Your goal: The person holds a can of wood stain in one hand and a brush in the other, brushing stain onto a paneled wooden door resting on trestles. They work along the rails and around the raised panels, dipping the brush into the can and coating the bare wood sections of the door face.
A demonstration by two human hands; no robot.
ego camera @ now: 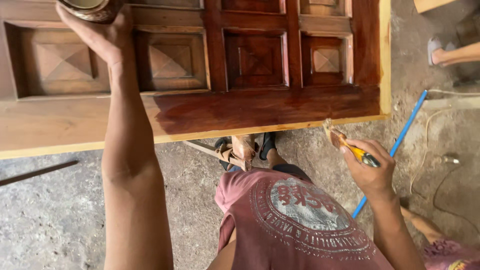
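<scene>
here the left hand has its grip closed around a tin can above the far left panels of the carved wooden door. the right hand grips a yellow-handled brush just off the door's near edge, beside its dark, wet-stained right part. a blue stick lies on the floor right of the door.

A rough grey concrete floor carries a blue rod lying slantwise at the right, pale cords beside it, and a dark thin bar at the left, near the panelled wooden door.
</scene>
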